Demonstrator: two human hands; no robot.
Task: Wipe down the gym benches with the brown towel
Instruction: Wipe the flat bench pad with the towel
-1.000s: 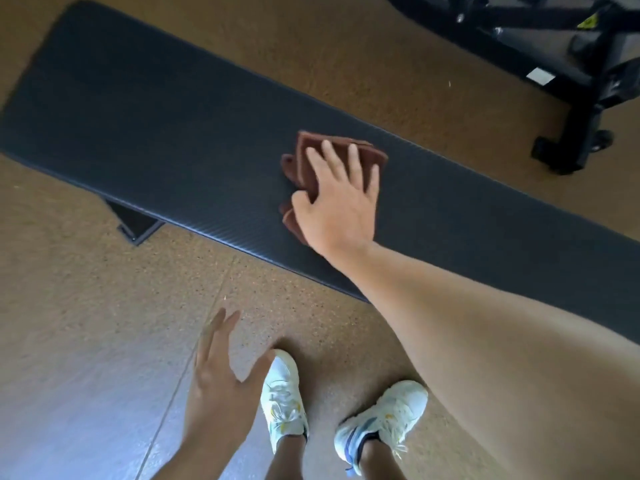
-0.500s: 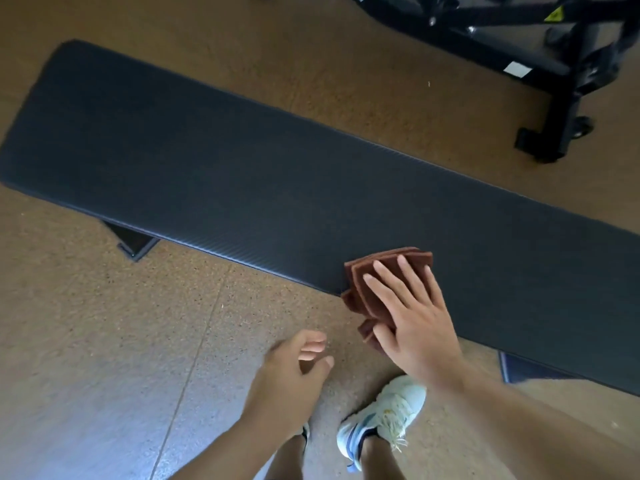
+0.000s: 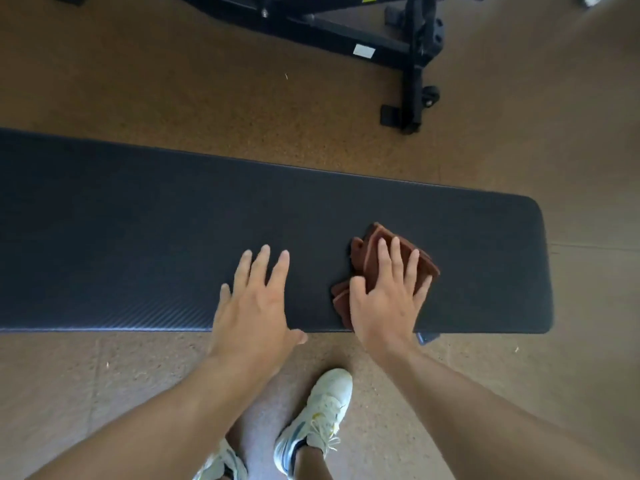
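You are pressing the folded brown towel (image 3: 391,251) flat under your right hand (image 3: 386,306), fingers straight, near the black bench pad's (image 3: 138,220) right end (mid-wipe, apparently); your left hand (image 3: 254,308) is hovering released, and that end likely needs the next pass

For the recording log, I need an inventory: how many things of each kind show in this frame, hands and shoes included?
Flat black bench pads: 1
Brown towels: 1
Hands: 2, left hand and right hand
White shoes: 2, and
Black equipment frames on the floor: 1
Total: 7
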